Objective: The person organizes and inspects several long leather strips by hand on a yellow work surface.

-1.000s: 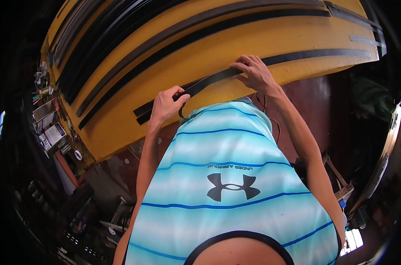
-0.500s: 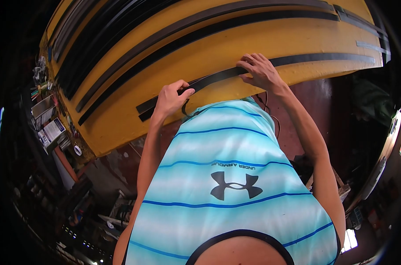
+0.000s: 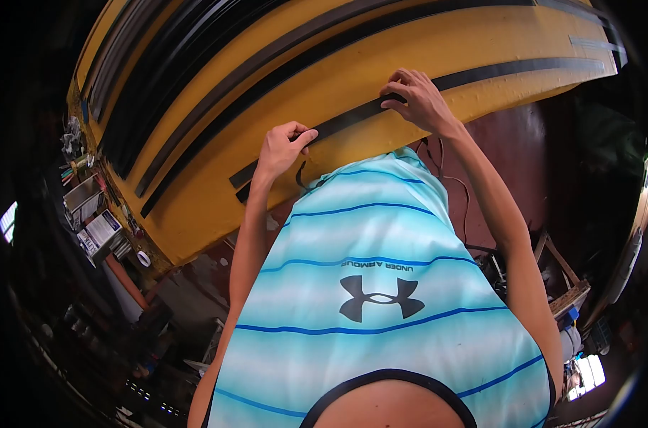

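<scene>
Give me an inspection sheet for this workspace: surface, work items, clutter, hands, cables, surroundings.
Surface: yellow painted table, worn along its near edge.
Work items: long thin black strip lying along the near edge; more dark strips laid parallel farther back.
Clutter: small boxes and oddments past the table's left end.
Hands: left hand pinches the black strip; right hand presses fingertips on it.
Cables: thin dark cable hanging below the table edge.
Surroundings: dim workshop, wooden frame at right, reddish-brown floor.
</scene>
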`<state>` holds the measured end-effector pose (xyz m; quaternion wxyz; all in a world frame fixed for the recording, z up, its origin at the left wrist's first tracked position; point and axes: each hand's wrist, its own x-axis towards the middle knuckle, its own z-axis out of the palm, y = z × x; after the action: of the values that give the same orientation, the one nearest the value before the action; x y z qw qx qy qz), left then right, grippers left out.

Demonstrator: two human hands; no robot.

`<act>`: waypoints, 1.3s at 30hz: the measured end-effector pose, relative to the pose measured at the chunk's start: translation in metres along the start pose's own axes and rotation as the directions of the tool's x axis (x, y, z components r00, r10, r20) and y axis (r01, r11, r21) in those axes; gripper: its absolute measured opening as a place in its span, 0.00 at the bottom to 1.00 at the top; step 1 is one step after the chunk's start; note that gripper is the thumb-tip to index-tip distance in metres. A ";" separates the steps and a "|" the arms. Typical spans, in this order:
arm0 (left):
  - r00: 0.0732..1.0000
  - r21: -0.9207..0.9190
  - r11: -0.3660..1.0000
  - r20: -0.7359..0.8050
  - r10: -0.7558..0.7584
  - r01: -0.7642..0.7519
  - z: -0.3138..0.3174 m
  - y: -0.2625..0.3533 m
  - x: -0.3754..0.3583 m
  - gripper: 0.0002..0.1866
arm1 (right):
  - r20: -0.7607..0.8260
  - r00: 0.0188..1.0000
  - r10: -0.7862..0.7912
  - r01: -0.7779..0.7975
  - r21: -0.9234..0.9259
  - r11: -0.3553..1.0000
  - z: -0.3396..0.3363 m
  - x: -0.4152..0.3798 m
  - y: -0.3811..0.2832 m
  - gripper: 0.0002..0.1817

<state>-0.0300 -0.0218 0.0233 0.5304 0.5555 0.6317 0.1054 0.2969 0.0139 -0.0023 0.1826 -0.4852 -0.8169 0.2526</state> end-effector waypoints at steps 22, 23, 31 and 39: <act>0.994 0.000 0.996 0.067 -0.089 0.089 -0.007 0.010 0.020 0.15 | 0.025 0.999 -0.039 0.041 -0.090 0.995 -0.008 0.013 0.005 0.12; 0.992 0.026 0.995 0.072 -0.099 0.097 -0.007 0.011 0.021 0.15 | 0.025 0.999 -0.038 0.040 -0.090 0.995 -0.008 0.010 0.006 0.12; 0.987 0.007 0.996 0.135 -0.092 0.092 -0.013 0.005 0.030 0.16 | 0.169 0.961 -0.220 0.266 -0.338 0.903 -0.009 0.012 0.005 0.17; 0.991 -0.022 0.996 0.103 -0.087 0.090 -0.012 0.004 0.025 0.16 | 0.298 0.916 -0.269 0.373 -0.387 0.843 -0.012 0.028 0.010 0.19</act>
<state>-0.0326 0.0052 0.0170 0.5734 0.5245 0.6263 0.0615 0.2977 0.0458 0.0032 0.0126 -0.3361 -0.9380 0.0839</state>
